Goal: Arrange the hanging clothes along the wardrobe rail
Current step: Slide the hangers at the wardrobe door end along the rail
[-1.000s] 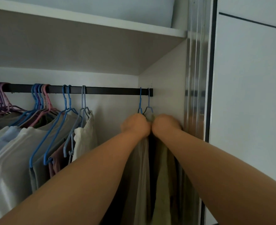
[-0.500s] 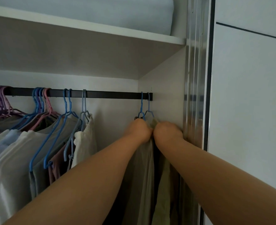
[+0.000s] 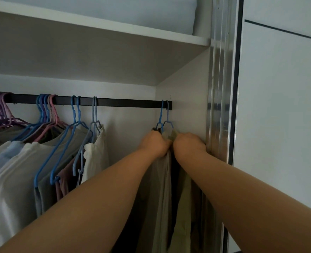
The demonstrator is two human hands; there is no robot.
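A dark wardrobe rail (image 3: 125,102) runs from the left edge to the right side panel. Two blue hangers (image 3: 164,115) hang at its far right end, carrying a beige garment (image 3: 163,189) and a pale yellow-green garment (image 3: 185,207). My left hand (image 3: 153,143) is closed on the top of the beige garment just under the hangers. Beside it and touching it, my right hand (image 3: 188,144) grips the top of the yellow-green garment, close to the side panel. Further left hang several blue, purple and pink hangers (image 3: 47,114) with white, grey and light blue clothes (image 3: 14,170).
A white shelf (image 3: 100,24) sits above the rail with pale folded bedding (image 3: 114,10) on it. The wardrobe side panel (image 3: 187,84) and a metal sliding-door track (image 3: 222,88) stand right of my hands. A bare stretch of rail lies between the cream garment (image 3: 96,154) and my hands.
Both hands stay closed on the garments at the rail's right end. The view has tilted up slightly, so the rail and hands sit lower in the picture.
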